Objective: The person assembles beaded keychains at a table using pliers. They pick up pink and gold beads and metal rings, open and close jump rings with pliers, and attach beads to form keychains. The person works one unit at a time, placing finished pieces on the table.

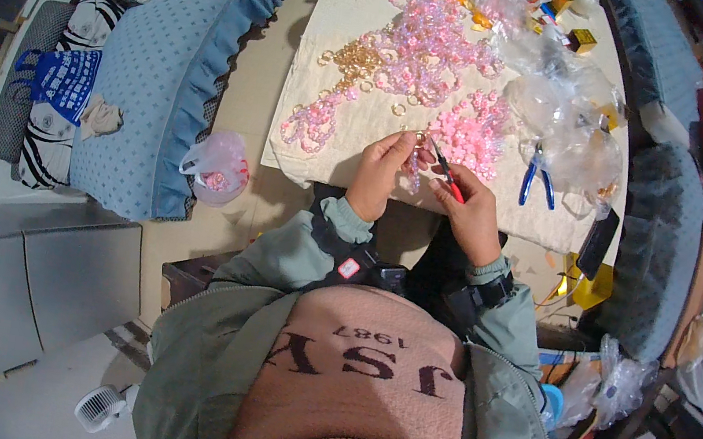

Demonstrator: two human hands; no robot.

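My left hand [381, 175] is closed over the table's near edge, pinching the top of a short pink-purple bead strand [414, 173] by a gold ring. Opposite it, my right hand [472, 211] grips small red-handled pliers [455, 190], their dark tips pointing at the ring. Just beyond my hands lies a heap of pink beads [472, 131]. Farther off is a large pile of iridescent bead strands [433, 39], with gold rings [354, 64] at its left side. My fingers partly hide the ring and where the plier tips meet it.
Blue-handled pliers [539, 180] lie on the white-covered table [316, 46] to the right. Clear plastic bags [565, 114] crowd its right side. A black phone-like slab [598, 243] stands at the near right corner. On the floor at left sits a plastic-lined bin [217, 171] beside a blue-covered seat [149, 104].
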